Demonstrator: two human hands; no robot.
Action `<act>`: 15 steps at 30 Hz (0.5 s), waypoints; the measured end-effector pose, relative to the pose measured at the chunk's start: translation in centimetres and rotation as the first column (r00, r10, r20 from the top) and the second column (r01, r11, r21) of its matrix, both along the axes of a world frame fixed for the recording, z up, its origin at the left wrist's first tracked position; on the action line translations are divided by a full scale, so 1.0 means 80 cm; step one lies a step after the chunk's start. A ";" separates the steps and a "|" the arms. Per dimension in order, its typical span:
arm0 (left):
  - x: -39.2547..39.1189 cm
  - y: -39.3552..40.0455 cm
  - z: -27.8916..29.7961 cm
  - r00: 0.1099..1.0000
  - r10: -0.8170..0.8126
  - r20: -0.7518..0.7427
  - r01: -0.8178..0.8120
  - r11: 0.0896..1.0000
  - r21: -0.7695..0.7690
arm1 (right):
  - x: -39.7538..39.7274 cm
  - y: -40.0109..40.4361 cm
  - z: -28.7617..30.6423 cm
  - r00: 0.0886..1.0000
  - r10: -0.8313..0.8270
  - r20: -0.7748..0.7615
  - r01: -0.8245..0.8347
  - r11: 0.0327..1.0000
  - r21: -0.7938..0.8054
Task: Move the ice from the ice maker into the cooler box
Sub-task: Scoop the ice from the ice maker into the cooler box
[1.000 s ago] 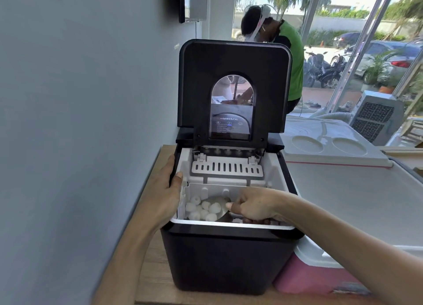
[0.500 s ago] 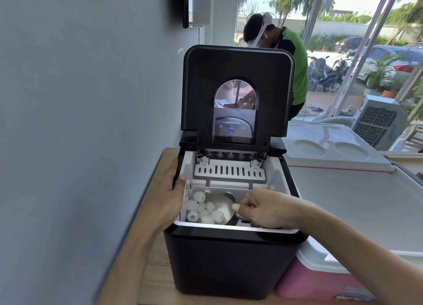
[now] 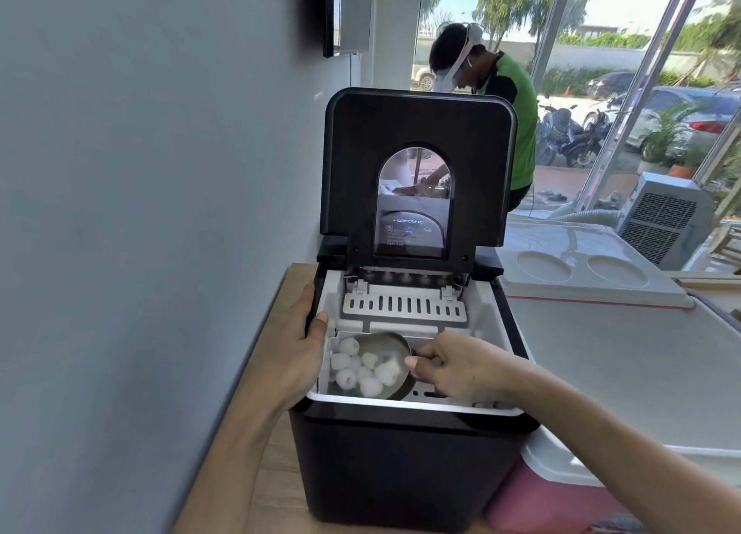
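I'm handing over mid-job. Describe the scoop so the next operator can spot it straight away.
Find the black ice maker with its lid raised, against the grey wall. Inside its white basket, the right hand holds the scoop by its handle. It is the only shiny metal piece among the white ice pieces.

Person in green shirt (image 3: 517, 104) bent over behind, grey wall (image 3: 140, 212) left, A/C unit (image 3: 661, 220), parked motorbikes (image 3: 569, 136) & cars (image 3: 681, 112) outside window.

Black box-shaped ice maker (image 3: 405, 465): lid raised upright, standing on the desk.
White rounded ice pieces (image 3: 363, 367): heaped in its white inner basket, left side.
Pink cooler box with white lid (image 3: 561, 489): just right of it, lid closed.
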State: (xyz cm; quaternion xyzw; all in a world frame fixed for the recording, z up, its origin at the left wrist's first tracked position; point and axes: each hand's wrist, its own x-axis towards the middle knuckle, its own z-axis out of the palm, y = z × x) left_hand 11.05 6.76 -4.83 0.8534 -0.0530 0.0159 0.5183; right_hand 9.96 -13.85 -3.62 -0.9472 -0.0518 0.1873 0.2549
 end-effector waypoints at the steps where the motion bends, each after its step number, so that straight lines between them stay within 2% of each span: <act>1: 0.000 0.000 0.001 1.000 -0.002 0.001 0.002 1.000 -0.001 | 0.000 -0.001 0.005 1.000 -0.001 -0.007 0.001 1.000 0.017; 8: -0.004 -0.003 0.006 1.000 0.004 -0.002 -0.004 1.000 -0.010 | -0.003 -0.009 0.020 0.991 -0.065 -0.117 0.085 0.982 0.170; 15: -0.004 -0.002 0.006 1.000 0.001 -0.009 -0.001 1.000 -0.007 | -0.008 -0.011 0.026 0.990 -0.121 -0.076 0.136 0.961 0.240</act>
